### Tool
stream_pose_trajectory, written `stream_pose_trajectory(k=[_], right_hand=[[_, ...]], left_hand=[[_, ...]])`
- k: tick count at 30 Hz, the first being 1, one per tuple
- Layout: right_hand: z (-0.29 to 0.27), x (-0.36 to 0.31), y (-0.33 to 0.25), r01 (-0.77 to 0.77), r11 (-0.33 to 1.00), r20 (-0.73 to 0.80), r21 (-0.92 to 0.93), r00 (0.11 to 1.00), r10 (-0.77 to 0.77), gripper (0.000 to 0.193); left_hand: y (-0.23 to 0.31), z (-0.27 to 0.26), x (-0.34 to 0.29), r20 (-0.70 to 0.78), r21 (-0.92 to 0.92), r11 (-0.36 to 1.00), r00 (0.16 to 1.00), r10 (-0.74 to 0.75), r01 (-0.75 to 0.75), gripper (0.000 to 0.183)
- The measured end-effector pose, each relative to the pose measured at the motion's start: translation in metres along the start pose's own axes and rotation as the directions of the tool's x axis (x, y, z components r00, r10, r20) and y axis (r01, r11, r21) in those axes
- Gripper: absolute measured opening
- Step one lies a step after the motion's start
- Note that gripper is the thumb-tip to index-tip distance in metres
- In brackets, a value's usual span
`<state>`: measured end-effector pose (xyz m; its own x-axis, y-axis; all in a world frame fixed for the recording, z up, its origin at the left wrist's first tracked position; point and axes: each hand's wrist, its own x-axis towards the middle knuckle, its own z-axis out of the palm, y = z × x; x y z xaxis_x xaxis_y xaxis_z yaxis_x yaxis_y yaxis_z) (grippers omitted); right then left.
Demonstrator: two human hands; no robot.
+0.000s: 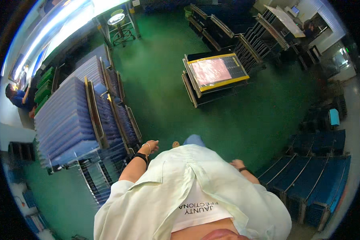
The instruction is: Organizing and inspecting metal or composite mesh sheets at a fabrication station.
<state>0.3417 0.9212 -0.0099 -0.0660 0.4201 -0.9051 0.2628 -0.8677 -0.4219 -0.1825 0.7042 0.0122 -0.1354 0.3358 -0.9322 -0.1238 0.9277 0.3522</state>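
Observation:
My left hand [151, 146] hangs beside my body on the left, with a bracelet and a dark band on the wrist. Its fingers reach forward, loosely apart, and nothing shows in them. The nearest thing to it is a rack [117, 120] of upright bluish sheets with metal end rails; a gap seems to lie between them. On the other side, my right hand [238, 164] hangs low past my light shirt, a dark band on its wrist. It is small and blurred, so its fingers cannot be made out. No object shows at it.
Ahead stands a low cart [240, 78] bearing a yellow-edged panel with pinkish sheets. Metal racks [248, 52] stand behind it. Blue racks [308, 180] fill the lower right. A round stool [117, 19] is at the far left. Another person [18, 96] is at the left edge.

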Motion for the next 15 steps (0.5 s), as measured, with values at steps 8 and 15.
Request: stream_pose_trajectory(k=[8,15], right_hand=[[0.054,0.070,-0.126,-0.245,0.932,-0.223,0.266,0.925,0.307,0.008],[0.248,0.149,-0.357,0.261,0.960,0.075,0.104,0.960,-0.270,0.013]], left_hand=[[0.077,-0.088,0.065,-0.017,-0.267,0.958,0.993,-0.115,0.106,0.040],[0.207,-0.219,0.064,-0.074,0.776,0.629,0.985,0.158,-0.042,0.035]])
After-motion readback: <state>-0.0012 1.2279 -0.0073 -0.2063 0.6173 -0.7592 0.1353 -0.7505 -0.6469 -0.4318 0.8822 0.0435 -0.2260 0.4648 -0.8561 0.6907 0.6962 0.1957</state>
